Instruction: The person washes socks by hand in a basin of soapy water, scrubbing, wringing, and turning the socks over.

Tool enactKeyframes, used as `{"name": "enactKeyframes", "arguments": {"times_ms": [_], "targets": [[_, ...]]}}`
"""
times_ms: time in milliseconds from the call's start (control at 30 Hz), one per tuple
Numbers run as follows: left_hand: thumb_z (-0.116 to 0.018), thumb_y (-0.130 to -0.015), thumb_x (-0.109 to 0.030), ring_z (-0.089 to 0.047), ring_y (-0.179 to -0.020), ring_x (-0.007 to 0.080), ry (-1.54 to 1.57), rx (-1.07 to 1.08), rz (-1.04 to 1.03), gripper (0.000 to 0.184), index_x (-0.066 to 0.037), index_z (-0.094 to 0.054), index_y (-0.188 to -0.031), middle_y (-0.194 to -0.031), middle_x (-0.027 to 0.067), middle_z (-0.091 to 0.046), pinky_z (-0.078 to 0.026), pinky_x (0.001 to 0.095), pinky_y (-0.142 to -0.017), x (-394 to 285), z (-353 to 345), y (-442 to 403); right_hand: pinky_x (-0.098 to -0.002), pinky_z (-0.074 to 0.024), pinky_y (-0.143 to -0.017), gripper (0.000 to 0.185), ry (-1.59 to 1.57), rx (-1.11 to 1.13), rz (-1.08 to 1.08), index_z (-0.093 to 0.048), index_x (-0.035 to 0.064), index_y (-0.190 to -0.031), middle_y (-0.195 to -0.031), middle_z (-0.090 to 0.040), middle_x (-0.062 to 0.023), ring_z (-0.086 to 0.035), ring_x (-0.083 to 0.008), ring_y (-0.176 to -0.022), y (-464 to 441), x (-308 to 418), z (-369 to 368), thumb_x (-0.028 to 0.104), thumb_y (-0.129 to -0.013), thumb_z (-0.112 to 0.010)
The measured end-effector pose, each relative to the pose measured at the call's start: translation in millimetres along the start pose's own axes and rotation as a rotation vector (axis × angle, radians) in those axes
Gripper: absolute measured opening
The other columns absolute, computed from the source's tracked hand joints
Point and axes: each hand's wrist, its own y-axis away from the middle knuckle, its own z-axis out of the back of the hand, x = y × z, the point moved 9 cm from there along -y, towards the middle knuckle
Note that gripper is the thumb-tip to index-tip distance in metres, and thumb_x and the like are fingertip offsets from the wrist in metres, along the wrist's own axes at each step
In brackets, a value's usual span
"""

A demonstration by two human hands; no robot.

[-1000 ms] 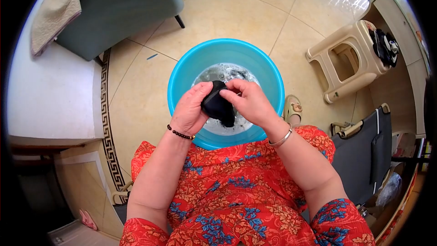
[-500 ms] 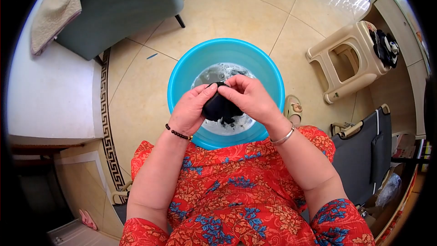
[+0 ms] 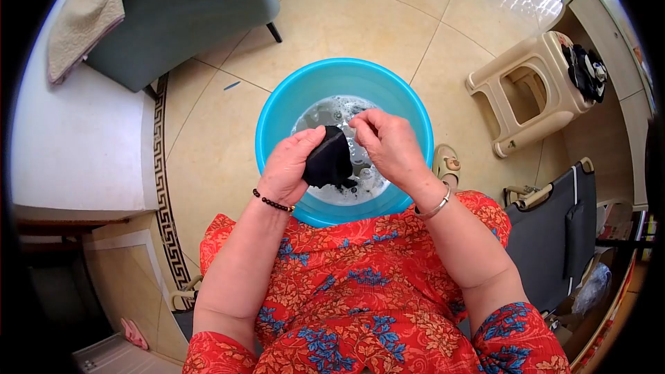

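My left hand (image 3: 289,165) grips a dark, wet piece of cloth that looks like a black sock (image 3: 328,159), thumb on top near its upper edge. A thin grey line crosses the fabric, and its lower end hangs crumpled over the water. Just to the right, my right hand (image 3: 389,144) is apart from the sock, thumb and forefinger pinched together; whatever may be between them is too small to see. Both hands are above a blue basin (image 3: 269,104) holding cloudy, sudsy water (image 3: 360,166).
A beige plastic stool (image 3: 516,90) at the right carries black and white cloth items (image 3: 585,73). Behind the basin at left is a grey-green chair (image 3: 190,14). A dark grey folding chair (image 3: 554,235) stands by my right side. One slippered foot (image 3: 447,163) is beside the basin.
My right hand has come off the sock and moved a little to the right, still pinched. The left hand keeps hold of the sock, which now shows more of its surface.
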Motion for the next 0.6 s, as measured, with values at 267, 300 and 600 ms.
{"name": "enactKeyframes", "arguments": {"times_ms": [267, 300, 600], "targets": [[-0.052, -0.092, -0.022, -0.06, -0.077, 0.0091, -0.002, 0.008, -0.03, 0.022, -0.002, -0.059, -0.097, -0.09, 0.0045, -0.064, -0.049, 0.0229, -0.069, 0, 0, -2, -0.0353, -0.0477, -0.057, 0.018, -0.053, 0.1, 0.007, -0.062, 0.0029, -0.075, -0.066, -0.061, -0.0133, -0.061, -0.0263, -0.061, 7, 15, -10, 0.02, -0.077, -0.065], [-0.052, -0.092, -0.022, -0.06, -0.077, 0.0091, -0.003, 0.01, -0.028, 0.022, -0.002, -0.059, -0.097, -0.09, 0.0045, -0.064, -0.049, 0.0229, -0.069, 1, 2, -3, -0.0353, -0.0477, -0.057, 0.018, -0.053, 0.098, 0.005, -0.062, 0.0029, -0.075, -0.066, -0.061, -0.0133, -0.061, -0.0263, -0.061, 8, 13, -12, 0.02, -0.077, -0.065], [-0.051, -0.093, -0.02, -0.061, -0.085, 0.0136, 0.024, 0.07, 0.006, 0.023, -0.001, -0.06, -0.102, -0.097, 0.0067, -0.064, -0.05, 0.0267, -0.078, 6, -3, -3, -0.0339, -0.0475, -0.057, 0.015, -0.146, 0.096, -0.014, -0.063, 0.0017, -0.077, -0.068, -0.063, -0.0127, -0.061, -0.0264, -0.06, 3, -2, -13, 0.016, -0.078, -0.059]]}}
